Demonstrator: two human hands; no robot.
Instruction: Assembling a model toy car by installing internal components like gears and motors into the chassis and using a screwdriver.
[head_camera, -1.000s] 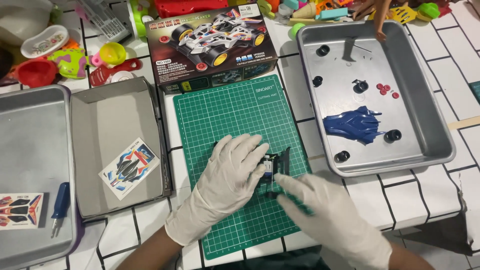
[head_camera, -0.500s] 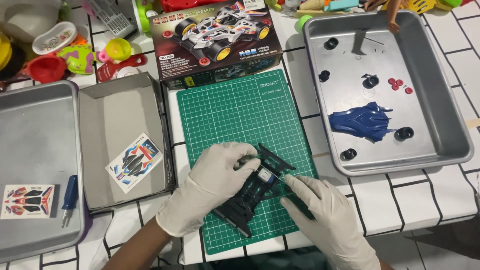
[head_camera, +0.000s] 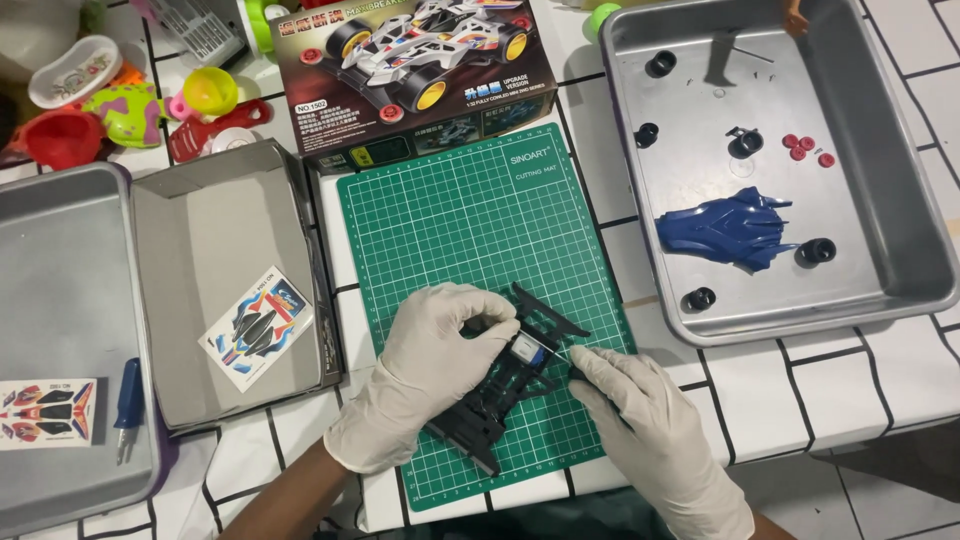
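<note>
Both my hands wear white gloves over a green cutting mat (head_camera: 470, 220). My left hand (head_camera: 425, 370) grips a black toy car chassis (head_camera: 505, 385) lying diagonally on the mat, with a small silver motor showing in its middle. My right hand (head_camera: 645, 430) touches the chassis from the right with its fingertips pinched; whether they hold a small part is hidden. A blue car body shell (head_camera: 730, 228) lies in the metal tray (head_camera: 905, 255) at the right, with black wheels (head_camera: 818, 250) and small red parts (head_camera: 805, 148) around it.
The model car's box (head_camera: 420, 70) stands beyond the mat. An open grey box lid (head_camera: 200, 240) holds a sticker sheet (head_camera: 255, 327). A left metal tray (head_camera: 50, 260) carries another sticker sheet and a blue screwdriver (head_camera: 127, 400). Colourful plastic toys (head_camera: 120, 100) sit top left.
The chassis has come out from under my hands and now lies diagonally on the mat. My left hand has shifted to its upper part and my right hand has drawn back to its right side.
</note>
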